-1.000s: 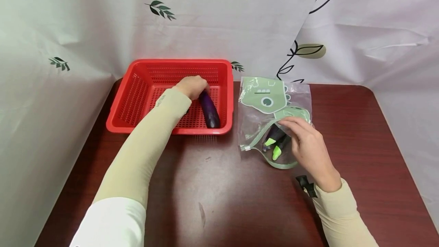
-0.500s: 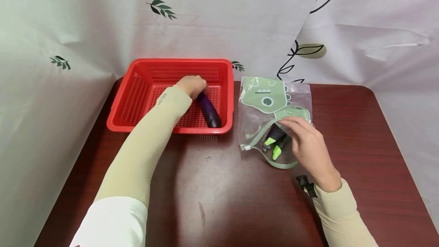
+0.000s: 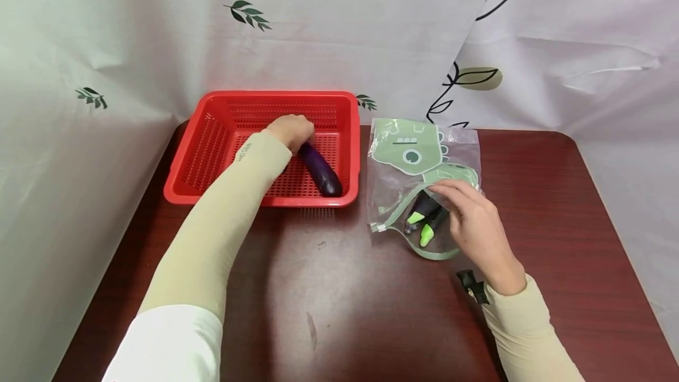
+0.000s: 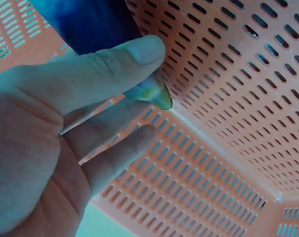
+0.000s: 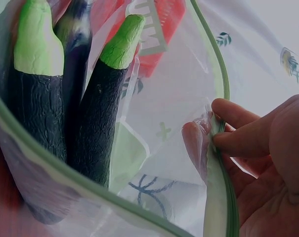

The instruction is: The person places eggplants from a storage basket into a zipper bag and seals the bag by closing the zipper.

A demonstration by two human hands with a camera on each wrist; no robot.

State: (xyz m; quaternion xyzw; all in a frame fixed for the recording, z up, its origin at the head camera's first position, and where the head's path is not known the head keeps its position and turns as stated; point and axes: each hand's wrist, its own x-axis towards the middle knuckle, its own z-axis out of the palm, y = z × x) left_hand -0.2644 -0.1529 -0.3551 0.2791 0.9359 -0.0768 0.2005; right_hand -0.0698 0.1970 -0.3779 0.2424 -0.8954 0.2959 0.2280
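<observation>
Inside the red basket (image 3: 265, 201), my left hand (image 3: 290, 132) grips one end of a dark purple eggplant (image 3: 320, 171). The left wrist view has the thumb of my left hand (image 4: 75, 108) lying across the eggplant (image 4: 97, 24) near its greenish tip, fingers behind it. My right hand (image 3: 481, 234) pinches the rim of a clear zip bag (image 3: 389, 193) with green cartoon print, holding its mouth apart. In the right wrist view my right hand (image 5: 268, 148) has the bag's green edge (image 5: 219, 74) between thumb and fingers; green-ended dark eggplants (image 5: 92, 128) lie within.
The basket stands at the back left of the dark red table (image 3: 329, 311), and the bag lies to its right. White cloth with leaf prints (image 3: 318, 28) hangs behind and on both sides. A small black object (image 3: 472, 286) is at my right wrist.
My left hand has shifted slightly left in the basket, and the eggplant's held end has swung left with it, so it lies more slanted. My right hand stays at the bag's rim.
</observation>
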